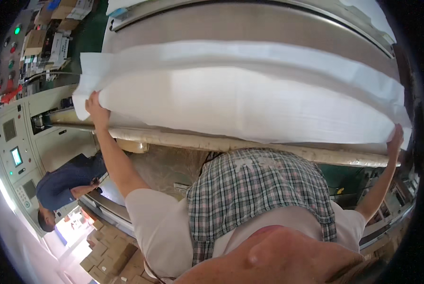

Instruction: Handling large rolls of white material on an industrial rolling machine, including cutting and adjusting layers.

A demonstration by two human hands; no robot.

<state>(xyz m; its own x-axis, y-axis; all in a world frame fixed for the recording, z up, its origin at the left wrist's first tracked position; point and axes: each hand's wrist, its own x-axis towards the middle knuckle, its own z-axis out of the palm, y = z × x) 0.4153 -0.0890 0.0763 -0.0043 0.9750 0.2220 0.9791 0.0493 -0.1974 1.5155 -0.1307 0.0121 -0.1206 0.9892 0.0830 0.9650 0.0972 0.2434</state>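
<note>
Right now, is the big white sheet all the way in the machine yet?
Not yet. The white sheet already lies spread across the machine's feed edge, with its far part on the wide flat bed. The left hand and right hand grip its two near corners, stretched apart. Most of the sheet lies on the near side.

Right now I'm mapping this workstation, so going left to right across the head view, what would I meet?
Control panel with lit buttons → co-worker in a dark blue shirt → left hand gripping the sheet's edge → white fabric sheet over the long roller → right hand at the sheet's other end.
</note>
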